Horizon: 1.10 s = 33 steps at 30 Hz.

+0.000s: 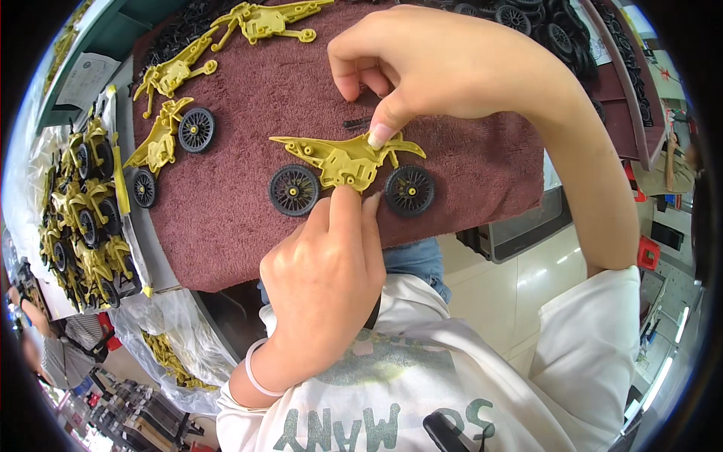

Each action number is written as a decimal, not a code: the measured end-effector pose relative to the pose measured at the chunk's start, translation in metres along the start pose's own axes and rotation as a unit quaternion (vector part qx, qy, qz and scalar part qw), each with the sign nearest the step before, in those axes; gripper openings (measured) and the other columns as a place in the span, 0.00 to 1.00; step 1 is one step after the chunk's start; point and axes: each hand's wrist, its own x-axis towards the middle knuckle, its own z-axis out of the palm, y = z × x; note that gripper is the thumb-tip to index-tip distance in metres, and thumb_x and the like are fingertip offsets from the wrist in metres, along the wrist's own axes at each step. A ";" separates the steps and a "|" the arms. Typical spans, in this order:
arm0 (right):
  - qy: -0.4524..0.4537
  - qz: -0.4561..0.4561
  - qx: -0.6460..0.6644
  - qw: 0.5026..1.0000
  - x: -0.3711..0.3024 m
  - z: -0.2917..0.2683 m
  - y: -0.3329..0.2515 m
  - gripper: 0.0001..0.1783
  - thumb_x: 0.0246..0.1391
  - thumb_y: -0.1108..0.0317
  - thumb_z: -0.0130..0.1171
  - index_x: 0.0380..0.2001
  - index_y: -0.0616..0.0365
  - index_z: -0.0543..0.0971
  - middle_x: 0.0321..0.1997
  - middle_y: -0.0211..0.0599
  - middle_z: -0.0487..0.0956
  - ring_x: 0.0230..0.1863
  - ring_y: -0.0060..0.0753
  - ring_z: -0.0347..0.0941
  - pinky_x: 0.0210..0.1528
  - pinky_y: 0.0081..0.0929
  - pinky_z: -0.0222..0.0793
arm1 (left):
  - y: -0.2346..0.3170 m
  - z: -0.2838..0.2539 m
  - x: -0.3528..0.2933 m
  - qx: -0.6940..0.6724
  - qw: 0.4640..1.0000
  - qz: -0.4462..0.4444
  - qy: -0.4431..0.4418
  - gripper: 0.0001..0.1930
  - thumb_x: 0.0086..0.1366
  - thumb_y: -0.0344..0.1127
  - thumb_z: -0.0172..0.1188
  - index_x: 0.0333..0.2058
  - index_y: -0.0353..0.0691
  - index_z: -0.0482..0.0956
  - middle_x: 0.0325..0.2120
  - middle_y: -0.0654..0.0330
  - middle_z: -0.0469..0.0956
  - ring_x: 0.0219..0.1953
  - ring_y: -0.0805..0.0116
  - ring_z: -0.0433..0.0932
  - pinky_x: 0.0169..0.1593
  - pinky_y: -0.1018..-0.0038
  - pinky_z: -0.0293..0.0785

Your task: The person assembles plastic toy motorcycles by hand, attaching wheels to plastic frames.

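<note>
A yellow plastic toy motorcycle body with two black spoked wheels lies on a dark red towel. My left hand is closed at its lower edge, the index fingertip against the body between the wheels. From above, my right hand rests its thumb on the top of the body. Its other fingers are bent and stand apart from the thumb, with nothing visible in them. Just left of that thumb, a small black part lies on the towel.
To the left lies a yellow body with black wheels; more yellow bodies lie farther back. Several assembled toy motorcycles crowd the left side. Piles of black wheels sit at the back right. A plastic bag holds yellow parts lower left.
</note>
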 end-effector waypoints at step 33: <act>0.342 -0.216 -0.056 0.913 0.068 0.010 0.035 0.11 0.47 0.73 0.64 0.36 0.58 0.78 0.36 0.40 0.82 0.38 0.49 0.79 0.40 0.42 0.74 | -0.031 0.001 0.005 -0.093 0.969 0.215 0.081 0.14 0.50 0.31 0.64 0.38 0.38 0.82 0.38 0.60 0.78 0.37 0.66 0.77 0.38 0.72 0.71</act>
